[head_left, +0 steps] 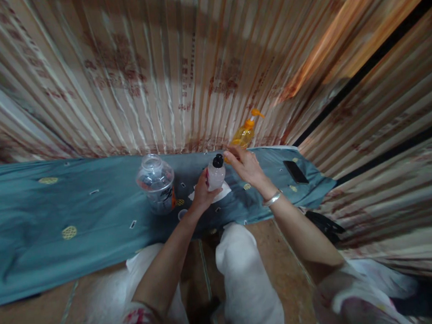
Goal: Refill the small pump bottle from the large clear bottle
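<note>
My left hand (202,193) grips a small clear bottle (215,176) with a black cap, holding it upright above the teal cloth (79,204). My right hand (245,164) reaches just past it, fingers curled around the base of a yellow pump bottle (244,131) that stands near the wall. A silver bangle sits on my right wrist. White paper or tissue (224,192) lies under the small bottle.
A large clear plastic jar (156,183) stands to the left of my left hand. A black phone (296,172) lies on the cloth's right end. Striped curtains hang behind and to the right. My knees in white trousers are below.
</note>
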Demonstrator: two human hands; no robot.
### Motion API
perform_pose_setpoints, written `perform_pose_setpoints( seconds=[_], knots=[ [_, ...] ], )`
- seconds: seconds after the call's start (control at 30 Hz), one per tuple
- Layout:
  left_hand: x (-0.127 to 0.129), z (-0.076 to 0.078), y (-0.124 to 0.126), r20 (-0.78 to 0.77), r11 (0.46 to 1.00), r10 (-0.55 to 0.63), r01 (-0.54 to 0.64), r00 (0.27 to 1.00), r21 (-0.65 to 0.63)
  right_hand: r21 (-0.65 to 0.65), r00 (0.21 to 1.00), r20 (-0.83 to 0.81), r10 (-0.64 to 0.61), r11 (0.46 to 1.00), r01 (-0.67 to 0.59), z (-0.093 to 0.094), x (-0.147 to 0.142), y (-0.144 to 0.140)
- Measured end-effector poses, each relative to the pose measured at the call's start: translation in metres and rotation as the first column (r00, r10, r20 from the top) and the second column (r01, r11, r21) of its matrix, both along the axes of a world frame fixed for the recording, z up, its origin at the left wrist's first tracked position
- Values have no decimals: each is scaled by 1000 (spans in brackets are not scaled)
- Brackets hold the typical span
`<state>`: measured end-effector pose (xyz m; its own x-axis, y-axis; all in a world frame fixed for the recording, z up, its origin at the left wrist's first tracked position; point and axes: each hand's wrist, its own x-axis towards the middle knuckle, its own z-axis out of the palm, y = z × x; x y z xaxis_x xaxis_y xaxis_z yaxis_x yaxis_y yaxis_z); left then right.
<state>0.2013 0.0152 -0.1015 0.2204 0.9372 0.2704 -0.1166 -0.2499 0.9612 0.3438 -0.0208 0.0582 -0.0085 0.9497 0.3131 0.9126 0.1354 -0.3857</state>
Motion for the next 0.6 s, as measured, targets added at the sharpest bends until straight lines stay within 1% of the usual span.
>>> perform_pose_setpoints(
  seconds=[0.07, 0.17, 0.2, 0.3, 0.37, 0.47, 0.6],
  knots=[
    [-3, 2, 0, 0, 1000, 16, -16, 1000, -21, -57, 996, -3, -91, 994, 91, -21, 7, 3],
    [-7, 4, -1, 12, 999, 32, -31, 999, -44, -207, 982, 104, -160, 962, 179, -58, 10, 6],
    [-8, 5, -1, 16, 998, 34, -34, 999, -49, -228, 975, 149, -165, 954, 196, -70, 9, 7],
    [-13, 6, -1, 25, 997, 39, -37, 999, -61, -250, 967, 171, -191, 940, 230, -99, 6, 8],
    [-17, 6, -1, 30, 997, 39, -37, 999, -68, -261, 965, 163, -208, 934, 245, -113, 4, 9],
    [-24, 7, -1, 43, 996, 40, -37, 998, -80, -272, 967, 128, -220, 930, 248, -127, 4, 14],
    [-29, 9, -2, 64, 993, 49, -42, 997, -106, -259, 981, 19, -193, 947, 192, -139, 9, 21]
  ],
)
